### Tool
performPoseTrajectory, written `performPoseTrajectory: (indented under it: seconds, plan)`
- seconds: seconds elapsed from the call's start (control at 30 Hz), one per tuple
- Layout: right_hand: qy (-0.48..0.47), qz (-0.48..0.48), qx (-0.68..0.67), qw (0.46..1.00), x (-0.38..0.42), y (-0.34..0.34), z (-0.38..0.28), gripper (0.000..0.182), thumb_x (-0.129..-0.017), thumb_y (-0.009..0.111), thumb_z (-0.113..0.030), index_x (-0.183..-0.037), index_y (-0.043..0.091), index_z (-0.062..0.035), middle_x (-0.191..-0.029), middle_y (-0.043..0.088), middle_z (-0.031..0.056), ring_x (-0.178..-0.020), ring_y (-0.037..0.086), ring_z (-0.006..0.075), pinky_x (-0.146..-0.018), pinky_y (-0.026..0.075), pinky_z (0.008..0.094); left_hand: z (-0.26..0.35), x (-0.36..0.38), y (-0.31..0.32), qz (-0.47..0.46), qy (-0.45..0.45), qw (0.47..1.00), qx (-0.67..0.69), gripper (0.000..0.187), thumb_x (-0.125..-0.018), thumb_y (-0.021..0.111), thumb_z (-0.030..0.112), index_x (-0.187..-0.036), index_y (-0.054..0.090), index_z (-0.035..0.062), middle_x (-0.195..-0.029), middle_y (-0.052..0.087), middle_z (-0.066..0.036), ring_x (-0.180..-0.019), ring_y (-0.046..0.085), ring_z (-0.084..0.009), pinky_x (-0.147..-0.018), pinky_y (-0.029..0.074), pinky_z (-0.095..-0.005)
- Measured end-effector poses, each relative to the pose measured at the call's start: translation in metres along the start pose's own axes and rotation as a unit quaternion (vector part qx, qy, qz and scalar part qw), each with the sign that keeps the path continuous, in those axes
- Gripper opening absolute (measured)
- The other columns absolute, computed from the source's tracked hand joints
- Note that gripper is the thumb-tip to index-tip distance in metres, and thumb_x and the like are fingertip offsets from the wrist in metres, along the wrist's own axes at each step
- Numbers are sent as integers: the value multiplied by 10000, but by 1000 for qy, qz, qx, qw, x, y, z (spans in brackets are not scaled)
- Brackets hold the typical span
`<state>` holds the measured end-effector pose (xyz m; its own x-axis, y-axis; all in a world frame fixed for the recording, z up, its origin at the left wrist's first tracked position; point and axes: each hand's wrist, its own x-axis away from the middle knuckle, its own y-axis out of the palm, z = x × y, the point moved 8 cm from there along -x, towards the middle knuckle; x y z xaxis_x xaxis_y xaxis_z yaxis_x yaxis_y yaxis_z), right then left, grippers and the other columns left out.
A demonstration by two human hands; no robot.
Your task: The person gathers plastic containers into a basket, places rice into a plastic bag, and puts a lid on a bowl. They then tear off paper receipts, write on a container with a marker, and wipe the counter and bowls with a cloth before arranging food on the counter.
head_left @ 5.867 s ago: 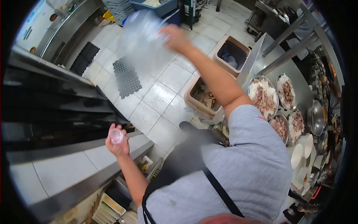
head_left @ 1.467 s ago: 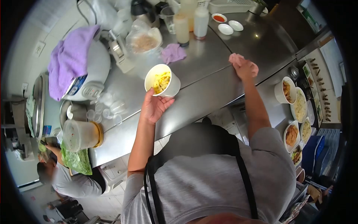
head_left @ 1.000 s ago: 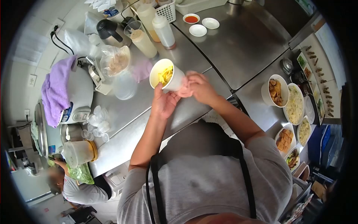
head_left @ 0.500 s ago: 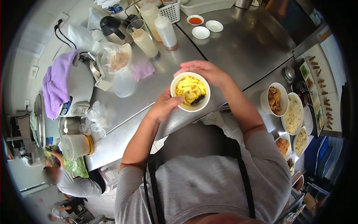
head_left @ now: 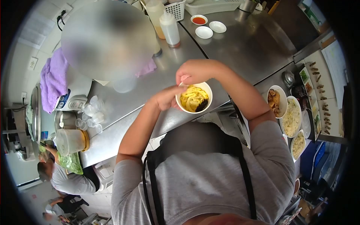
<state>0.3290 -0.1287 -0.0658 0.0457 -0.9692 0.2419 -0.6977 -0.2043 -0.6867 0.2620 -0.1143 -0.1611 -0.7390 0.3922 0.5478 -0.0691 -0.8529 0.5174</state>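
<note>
A white round bowl (head_left: 210, 90) holds yellow strips of food (head_left: 193, 96) with a dark patch at the lower right. It is held above the front edge of the steel counter. My left hand (head_left: 167, 97) grips the bowl's left side, its thumb at the rim. Over the far rim, my right hand (head_left: 195, 71) is closed with its fingertips pressed together near the left thumb. Whether anything small is between those fingertips is hidden.
Squeeze bottles (head_left: 170, 30), small white dishes (head_left: 204, 32) and a dish of red sauce (head_left: 198, 20) stand behind. Bowls of food (head_left: 291, 118) are at the right. Clear cups (head_left: 93, 108) and a tub (head_left: 69, 141) stand left, near another person (head_left: 71, 178). A blurred patch covers the upper left.
My right hand has closed and moved down to the bowl's far rim. My left thumb has moved up along the rim, and the bowl has shifted slightly right.
</note>
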Motion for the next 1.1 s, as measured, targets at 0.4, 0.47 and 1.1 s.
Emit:
performPoseTrajectory:
  seconds: [0.4, 0.47, 1.1]
  plan:
    - [-46, 607, -483, 629, 22, 29, 61, 277, -792, 476, -113, -1023, 436, 34, -980, 517, 105, -809, 513, 164, -705, 418, 257, 13, -7, -26, 176, 168, 932, 269, 574, -812, 292, 536, -1185, 333, 101, -1120, 431, -136, -987, 456, -258, -796, 412, -400]
    - [-4, 726, -29, 687, 31, 42, 1, 194, -762, 484, -72, -953, 507, -51, -880, 494, 85, -866, 468, 204, -733, 388, 277, 20, 7, -11, 115, 216, 926, 286, 583, -828, 193, 533, -1203, 316, 104, -1160, 400, -119, -1023, 429, -264, -845, 375, -402]
    - [122, 678, 191, 699, 51, 129, -44, 250, -616, 606, -144, -860, 555, -151, -1049, 458, 75, -917, 475, 266, -764, 369, 412, -76, 156, -208, 397, 122, 910, -9, 681, -735, 298, 648, -1208, 308, 158, -1071, 435, -19, -793, 401, -157, -600, 297, -261]
